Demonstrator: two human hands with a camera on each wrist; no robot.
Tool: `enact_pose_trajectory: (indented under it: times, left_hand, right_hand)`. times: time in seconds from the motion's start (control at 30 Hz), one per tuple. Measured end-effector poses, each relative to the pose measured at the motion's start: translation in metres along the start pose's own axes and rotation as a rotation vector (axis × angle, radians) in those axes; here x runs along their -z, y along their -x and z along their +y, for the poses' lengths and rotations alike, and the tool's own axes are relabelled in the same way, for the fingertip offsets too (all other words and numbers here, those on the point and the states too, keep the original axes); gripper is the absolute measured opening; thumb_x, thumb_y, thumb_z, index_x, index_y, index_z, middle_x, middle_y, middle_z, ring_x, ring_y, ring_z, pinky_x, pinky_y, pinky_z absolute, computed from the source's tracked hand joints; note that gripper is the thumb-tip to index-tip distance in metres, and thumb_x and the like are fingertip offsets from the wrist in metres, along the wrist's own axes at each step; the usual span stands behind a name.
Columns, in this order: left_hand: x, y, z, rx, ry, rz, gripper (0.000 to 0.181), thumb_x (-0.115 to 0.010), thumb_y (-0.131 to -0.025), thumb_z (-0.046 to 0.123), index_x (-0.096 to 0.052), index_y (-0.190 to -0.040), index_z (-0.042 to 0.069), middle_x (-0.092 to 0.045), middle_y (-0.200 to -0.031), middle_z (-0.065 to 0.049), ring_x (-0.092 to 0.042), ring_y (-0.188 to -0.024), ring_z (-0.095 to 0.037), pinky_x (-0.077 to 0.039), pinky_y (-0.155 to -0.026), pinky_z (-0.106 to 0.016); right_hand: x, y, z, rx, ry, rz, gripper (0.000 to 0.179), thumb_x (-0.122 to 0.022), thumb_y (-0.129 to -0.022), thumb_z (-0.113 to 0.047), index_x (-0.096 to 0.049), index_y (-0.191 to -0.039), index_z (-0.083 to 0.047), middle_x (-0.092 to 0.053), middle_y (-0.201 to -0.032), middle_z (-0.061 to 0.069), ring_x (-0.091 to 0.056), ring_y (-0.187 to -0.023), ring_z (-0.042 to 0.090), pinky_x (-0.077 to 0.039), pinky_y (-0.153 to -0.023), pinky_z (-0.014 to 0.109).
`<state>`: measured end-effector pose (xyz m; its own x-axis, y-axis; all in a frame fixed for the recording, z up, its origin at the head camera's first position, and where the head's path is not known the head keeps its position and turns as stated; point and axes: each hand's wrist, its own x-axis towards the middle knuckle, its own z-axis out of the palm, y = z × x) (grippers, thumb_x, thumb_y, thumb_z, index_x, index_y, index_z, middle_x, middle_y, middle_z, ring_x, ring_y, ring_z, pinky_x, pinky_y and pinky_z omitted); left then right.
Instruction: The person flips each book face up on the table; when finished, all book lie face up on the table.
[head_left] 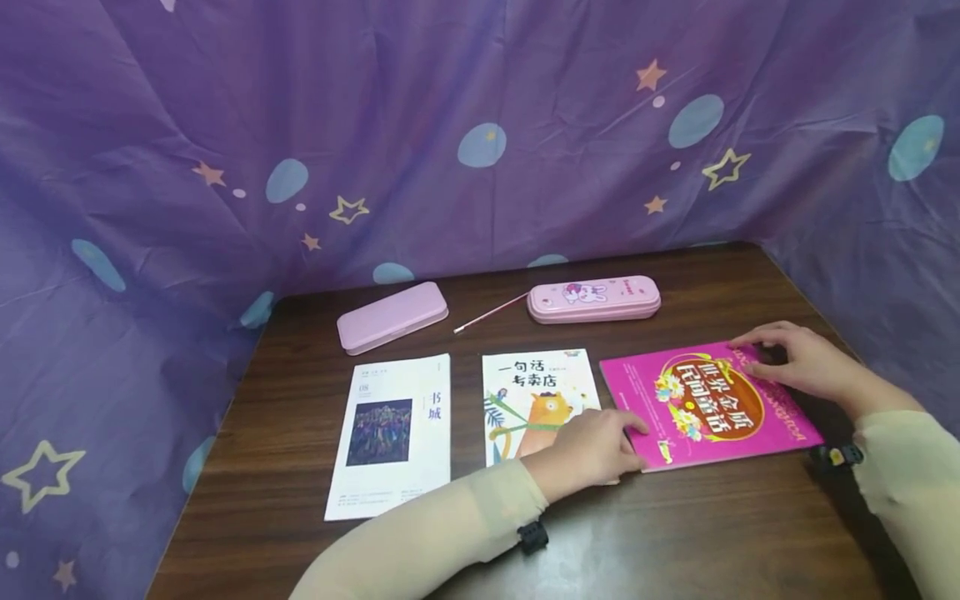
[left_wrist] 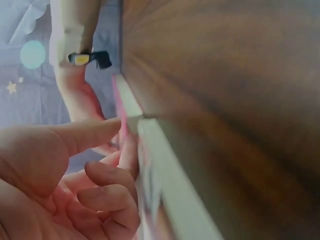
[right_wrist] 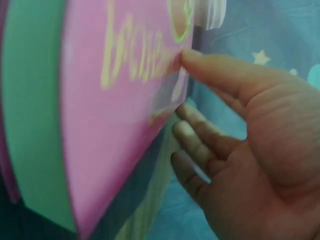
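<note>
A pink storybook (head_left: pixel 641 387) with a red oval title lies on the right side of the table. My left hand (head_left: pixel 588 450) reaches across the lower part of a white picture book (head_left: pixel 536 387) with a bear on it, and holds the pink book's near left corner between thumb and index finger. In the left wrist view, the other left fingers (left_wrist: pixel 112 192) are curled beside the white book's edge. At the pink book's right end, my right hand (head_left: pixel 810 362) grips the far edge, thumb on the cover; the right wrist view shows the fingers (right_wrist: pixel 192 145) at the edge.
Left of the bear book lies a white booklet (head_left: pixel 431 417) with a dark picture. Behind the books are a plain pink case (head_left: pixel 393 317), a thin stick-like pencil (head_left: pixel 487 315) and a pink rabbit pencil case (head_left: pixel 592 300). Purple cloth (head_left: pixel 420 208) hangs behind the wooden table (head_left: pixel 262 467).
</note>
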<state>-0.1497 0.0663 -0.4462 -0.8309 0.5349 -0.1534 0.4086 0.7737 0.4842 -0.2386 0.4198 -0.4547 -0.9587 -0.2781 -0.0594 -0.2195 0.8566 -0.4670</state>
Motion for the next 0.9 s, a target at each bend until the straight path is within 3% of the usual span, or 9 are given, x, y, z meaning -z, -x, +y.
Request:
enact_pose_trajectory:
  times: [0.13, 0.37, 0.6, 0.77, 0.9]
  left_hand:
    - [0.009, -0.007, -0.004, -0.006, -0.036, 0.006, 0.035, -0.081, -0.087, 0.034, -0.074, -0.121, 0.031, -0.064, -0.078, 0.02, -0.054, -0.069, 0.007, -0.04, -0.064, -0.012]
    - [0.018, -0.025, -0.011, 0.008, -0.193, 0.127, 0.037, -0.079, -0.087, 0.035, -0.075, -0.123, 0.03, -0.063, -0.11, 0.007, -0.056, -0.095, -0.004, -0.045, -0.068, -0.018]
    - [0.023, -0.043, -0.021, 0.033, -0.223, 0.186, 0.042, -0.077, -0.09, 0.041, -0.072, -0.129, 0.025, -0.061, -0.127, 0.004, -0.065, -0.101, -0.011, -0.052, -0.076, -0.022]
    - [0.028, -0.055, -0.027, 0.06, -0.219, 0.168, 0.045, -0.076, -0.091, 0.042, -0.07, -0.131, 0.024, -0.06, -0.134, 0.003, -0.068, -0.102, -0.014, -0.054, -0.076, -0.023]
    - [0.03, -0.06, -0.031, 0.077, -0.206, 0.165, 0.043, -0.078, -0.089, 0.041, -0.071, -0.129, 0.026, -0.061, -0.132, 0.005, -0.069, -0.101, -0.013, -0.054, -0.075, -0.022]
  right_hand:
    - [0.002, 0.01, -0.007, -0.05, 0.052, -0.004, 0.055, -0.086, -0.084, -0.027, -0.068, -0.128, 0.0, -0.054, -0.129, 0.04, -0.055, -0.114, 0.053, -0.042, -0.093, 0.07]
    - [0.006, 0.033, -0.009, -0.068, 0.161, 0.001, 0.058, -0.091, -0.076, -0.032, -0.072, -0.12, 0.001, -0.066, -0.112, 0.031, -0.064, -0.096, 0.041, -0.051, -0.079, 0.055]
    - [0.0, 0.05, -0.011, -0.066, 0.165, 0.026, 0.056, -0.09, -0.076, -0.031, -0.073, -0.119, -0.001, -0.067, -0.112, 0.034, -0.065, -0.097, 0.045, -0.051, -0.081, 0.062]
    - [-0.002, 0.062, -0.014, -0.072, 0.177, 0.013, 0.055, -0.093, -0.072, -0.029, -0.074, -0.115, -0.001, -0.065, -0.111, 0.035, -0.064, -0.098, 0.051, -0.05, -0.082, 0.065]
    - [0.001, 0.071, -0.016, -0.052, 0.193, -0.024, 0.06, -0.096, -0.066, -0.028, -0.074, -0.114, 0.0, -0.066, -0.108, 0.033, -0.066, -0.095, 0.047, -0.052, -0.081, 0.062]
